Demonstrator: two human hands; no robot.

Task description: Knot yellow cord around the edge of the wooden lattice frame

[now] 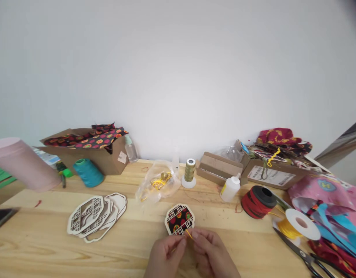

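Note:
Near the front middle, a wooden lattice ornament [179,219] with dark patterned fabric behind its frame lies just beyond both hands. My left hand [167,255] is closed in a pinch at the ornament's lower edge. Beside it on the right, my right hand [211,251] pinches a short piece of yellow cord [189,234] between thumb and forefinger. The fingertips of the two hands nearly meet. Whatever lies between my left fingertips is too small to make out.
Lattice frames [87,216] lie stacked at left. Behind stand a teal thread cone [88,172], a plastic bag [159,181], a gold thread spool [190,170] and a white bottle [230,189]. At right are a red cord spool [257,202], a yellow cord spool [301,224] and scissors [302,255].

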